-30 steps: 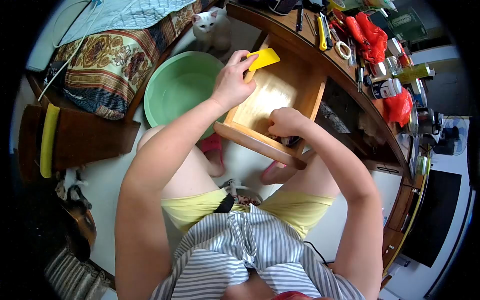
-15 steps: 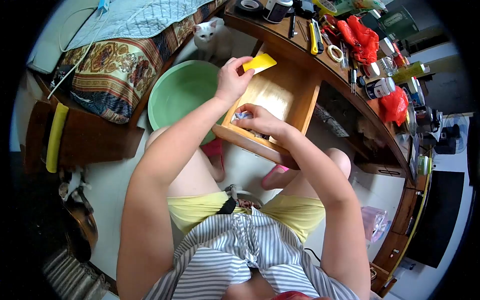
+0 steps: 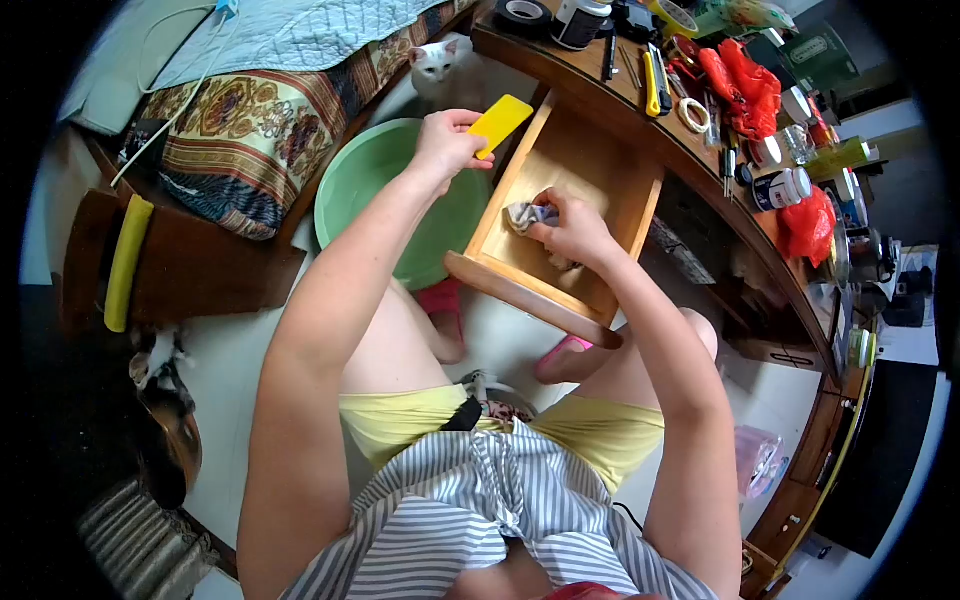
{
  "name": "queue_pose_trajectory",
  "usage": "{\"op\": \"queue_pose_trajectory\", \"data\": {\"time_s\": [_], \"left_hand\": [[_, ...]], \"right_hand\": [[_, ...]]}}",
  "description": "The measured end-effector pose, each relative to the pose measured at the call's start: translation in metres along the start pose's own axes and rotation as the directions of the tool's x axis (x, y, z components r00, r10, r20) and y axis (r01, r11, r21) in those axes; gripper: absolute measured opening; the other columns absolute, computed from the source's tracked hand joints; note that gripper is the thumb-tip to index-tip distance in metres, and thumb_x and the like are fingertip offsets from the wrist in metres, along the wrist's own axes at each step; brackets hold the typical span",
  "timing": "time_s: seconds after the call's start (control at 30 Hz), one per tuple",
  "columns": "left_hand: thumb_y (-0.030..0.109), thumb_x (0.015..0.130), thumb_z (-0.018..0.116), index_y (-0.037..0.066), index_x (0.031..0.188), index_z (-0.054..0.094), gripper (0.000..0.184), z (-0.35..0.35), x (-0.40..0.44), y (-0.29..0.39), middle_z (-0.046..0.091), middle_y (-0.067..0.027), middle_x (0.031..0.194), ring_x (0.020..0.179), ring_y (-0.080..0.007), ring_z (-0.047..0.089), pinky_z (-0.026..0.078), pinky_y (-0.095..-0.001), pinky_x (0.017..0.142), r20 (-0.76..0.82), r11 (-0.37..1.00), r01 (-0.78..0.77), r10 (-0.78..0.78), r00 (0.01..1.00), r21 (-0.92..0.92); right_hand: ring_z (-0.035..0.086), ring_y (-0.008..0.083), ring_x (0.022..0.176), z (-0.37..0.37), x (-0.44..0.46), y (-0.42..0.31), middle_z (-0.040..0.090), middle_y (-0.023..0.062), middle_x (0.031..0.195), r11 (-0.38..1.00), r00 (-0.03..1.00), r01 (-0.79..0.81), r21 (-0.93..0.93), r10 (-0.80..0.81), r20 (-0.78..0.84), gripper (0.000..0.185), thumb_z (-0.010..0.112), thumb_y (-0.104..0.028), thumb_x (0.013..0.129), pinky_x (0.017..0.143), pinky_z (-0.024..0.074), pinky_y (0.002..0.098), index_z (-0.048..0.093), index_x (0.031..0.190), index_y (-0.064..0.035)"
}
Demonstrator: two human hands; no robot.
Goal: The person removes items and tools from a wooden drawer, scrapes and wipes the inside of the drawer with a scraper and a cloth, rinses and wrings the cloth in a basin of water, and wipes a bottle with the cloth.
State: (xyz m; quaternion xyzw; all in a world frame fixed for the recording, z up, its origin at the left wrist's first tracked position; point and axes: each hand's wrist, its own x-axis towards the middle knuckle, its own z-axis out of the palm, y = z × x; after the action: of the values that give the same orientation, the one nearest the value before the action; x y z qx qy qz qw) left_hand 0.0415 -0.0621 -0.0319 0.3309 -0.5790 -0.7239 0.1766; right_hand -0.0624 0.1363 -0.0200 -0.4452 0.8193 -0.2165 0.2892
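Note:
My left hand [image 3: 447,146] pinches a flat yellow card-like piece [image 3: 502,126] between thumb and fingers, over the edge of the green basin [image 3: 350,200]. Inside the open wooden drawer [image 3: 590,160], my right hand [image 3: 575,228] grips a crumpled white and blue cloth [image 3: 530,216]. Part of the cloth sticks out left of the fingers, and a bit more shows below the hand. The drawer's front panel [image 3: 530,298] faces my knees.
The desktop [image 3: 620,75] holds a yellow cutter [image 3: 657,82], tape rolls, bottles and a red plastic bag [image 3: 745,90]. A white cat [image 3: 440,75] sits behind the basin. Another cat [image 3: 168,410] is at the left. A patterned bed cover [image 3: 250,140] lies upper left.
The yellow piece has moved from above the drawer to its left side with my left hand. My right hand has moved from the drawer's front right toward its left, and the cloth now shows in it.

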Motion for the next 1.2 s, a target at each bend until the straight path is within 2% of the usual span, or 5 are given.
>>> {"op": "queue_pose_trajectory", "data": {"time_s": [0.17,0.4,0.77,0.9,1.2], "left_hand": [[-0.013,0.077,0.053,-0.008,0.112,0.051,0.035,-0.026,0.013,-0.014,0.062,-0.0200,0.100,0.070,-0.0249,0.067,0.060,-0.0316,0.056,-0.169,0.993,0.012,0.008,0.986,0.116],[-0.012,0.075,0.053,-0.009,0.095,0.057,0.021,-0.051,0.020,-0.027,0.063,-0.0197,0.090,0.062,-0.0262,0.066,0.056,-0.0312,0.046,-0.358,0.959,0.134,-0.037,0.933,0.251],[-0.011,0.075,0.054,-0.008,0.098,0.050,0.023,-0.055,0.027,-0.039,0.060,-0.0223,0.095,0.065,-0.0299,0.067,0.057,-0.0332,0.045,-0.436,0.950,0.222,-0.108,0.893,0.221],[-0.011,0.076,0.055,-0.008,0.100,0.047,0.026,-0.045,0.019,-0.029,0.060,-0.0226,0.095,0.065,-0.0304,0.067,0.058,-0.0340,0.045,-0.433,0.951,0.213,-0.098,0.896,0.225],[0.001,0.088,0.047,-0.011,0.107,0.043,0.023,-0.036,0.012,-0.025,0.064,-0.0215,0.089,0.076,-0.0322,0.069,0.062,-0.0363,0.060,-0.180,0.949,0.308,-0.315,0.932,-0.065]], "right_hand": [[0.061,0.0351,0.096,0.015,-0.001,0.006,0.061,0.0174,0.101,0.952,0.984,0.134,-0.275,-0.160,-0.076,0.040,0.067,-0.027,0.075,0.084,0.0496,0.0425,0.059,0.108,-0.0051],[0.060,0.0354,0.096,0.016,0.003,0.011,0.060,0.0172,0.100,0.958,0.986,0.139,-0.251,-0.159,-0.059,0.040,0.066,-0.027,0.075,0.084,0.0489,0.0434,0.058,0.107,-0.0052],[0.061,0.0333,0.094,0.014,-0.003,0.008,0.063,0.0130,0.099,0.887,0.957,0.266,-0.378,-0.290,-0.009,0.026,0.063,-0.019,0.078,0.082,0.0504,0.0420,0.063,0.101,-0.0074],[0.063,0.0335,0.091,0.027,-0.016,0.000,0.066,0.0153,0.095,0.854,0.891,0.449,-0.262,-0.449,0.062,0.027,0.063,-0.017,0.078,0.081,0.0511,0.0422,0.067,0.102,-0.0084],[0.064,0.0292,0.080,0.026,0.004,-0.006,0.066,0.0210,0.089,0.961,0.932,0.229,0.157,-0.263,0.250,0.035,0.068,-0.027,0.083,0.075,0.0486,0.0371,0.064,0.100,0.0025]]}}
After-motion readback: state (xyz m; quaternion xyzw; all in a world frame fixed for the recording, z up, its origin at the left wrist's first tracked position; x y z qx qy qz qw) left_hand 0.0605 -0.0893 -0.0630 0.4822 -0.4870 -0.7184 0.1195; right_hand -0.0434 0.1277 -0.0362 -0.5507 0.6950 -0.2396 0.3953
